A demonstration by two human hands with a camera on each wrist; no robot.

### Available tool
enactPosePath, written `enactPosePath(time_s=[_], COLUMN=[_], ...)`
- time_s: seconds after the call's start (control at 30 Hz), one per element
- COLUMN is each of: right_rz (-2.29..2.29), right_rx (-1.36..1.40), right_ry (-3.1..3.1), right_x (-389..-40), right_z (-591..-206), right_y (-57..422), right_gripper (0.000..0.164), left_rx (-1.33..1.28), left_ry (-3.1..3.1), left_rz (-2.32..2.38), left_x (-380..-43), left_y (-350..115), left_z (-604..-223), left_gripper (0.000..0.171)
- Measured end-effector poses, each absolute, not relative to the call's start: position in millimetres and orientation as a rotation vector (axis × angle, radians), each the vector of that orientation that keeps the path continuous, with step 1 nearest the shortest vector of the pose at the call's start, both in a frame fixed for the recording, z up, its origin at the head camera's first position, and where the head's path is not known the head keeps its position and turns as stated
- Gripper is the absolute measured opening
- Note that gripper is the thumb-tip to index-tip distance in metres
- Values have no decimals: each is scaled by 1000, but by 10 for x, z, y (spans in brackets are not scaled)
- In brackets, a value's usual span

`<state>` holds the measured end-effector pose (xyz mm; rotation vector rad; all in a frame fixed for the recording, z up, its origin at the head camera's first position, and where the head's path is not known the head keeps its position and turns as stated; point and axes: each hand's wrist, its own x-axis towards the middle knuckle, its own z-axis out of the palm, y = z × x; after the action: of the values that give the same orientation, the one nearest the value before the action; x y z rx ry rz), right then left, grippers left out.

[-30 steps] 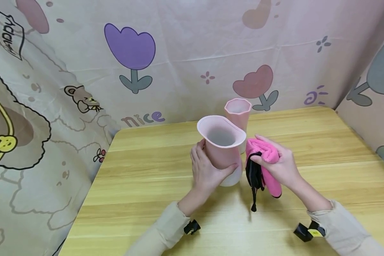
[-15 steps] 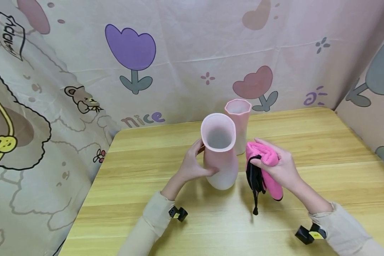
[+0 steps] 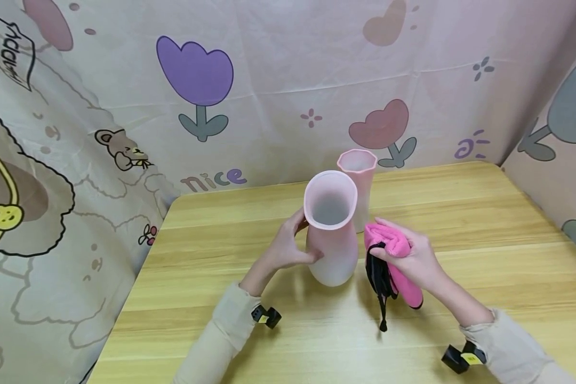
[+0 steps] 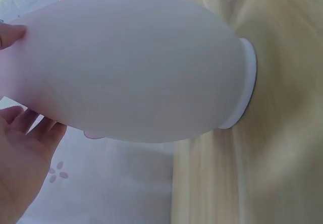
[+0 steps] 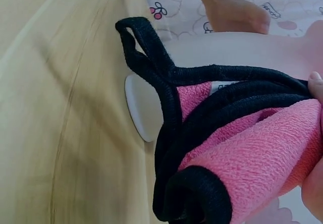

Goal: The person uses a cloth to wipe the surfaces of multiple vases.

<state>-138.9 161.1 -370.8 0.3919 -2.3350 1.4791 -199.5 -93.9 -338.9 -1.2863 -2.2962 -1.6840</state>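
A pale pink vase (image 3: 333,256), mouth upward, is just beside a folded, black-edged pink cloth (image 5: 237,141).

The smooth pink-and-white curvy vase (image 3: 333,256) hides the left side of the pink wavy-rimmed vase (image 3: 363,189) behind it, and some finger ends of the left grip (image 3: 287,248). Right of the curvy vase, the fluffy black-edged pink cloth (image 5: 262,148) half-covers its tiny white label (image 5: 218,86).

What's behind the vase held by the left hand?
A second vase: its wavy pink rim and right side show, but the front vase covers its lower left part.
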Motion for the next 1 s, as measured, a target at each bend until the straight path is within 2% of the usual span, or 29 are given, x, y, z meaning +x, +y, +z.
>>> enactPosePath(time_s=[0.3,0.5,0.7,1.0], right_rz=[1367,1277,1310,1266], right_rx=[445,520,548,606], right_ry=[-2242,-2089,-2052,-2157], right_x=[-1493,-1642,-1668,-1673], right_z=[-3414,-3168,-3212,-3343], right_y=[1568,1458,1346,1331], right_gripper=[59,68,70,65], left_rx=[-998,-917,-934,-915], left_ry=[-2243,-2290,-2303,-2262], left_rz=[-1908,-1974,-2006,-2093], left_x=[-1955,-1965,-1962,-1960], left_y=[-1019,-1092,-1090,-1089], left_z=[-3637,-3813,-3848,-3859], left_gripper=[76,60,56,57])
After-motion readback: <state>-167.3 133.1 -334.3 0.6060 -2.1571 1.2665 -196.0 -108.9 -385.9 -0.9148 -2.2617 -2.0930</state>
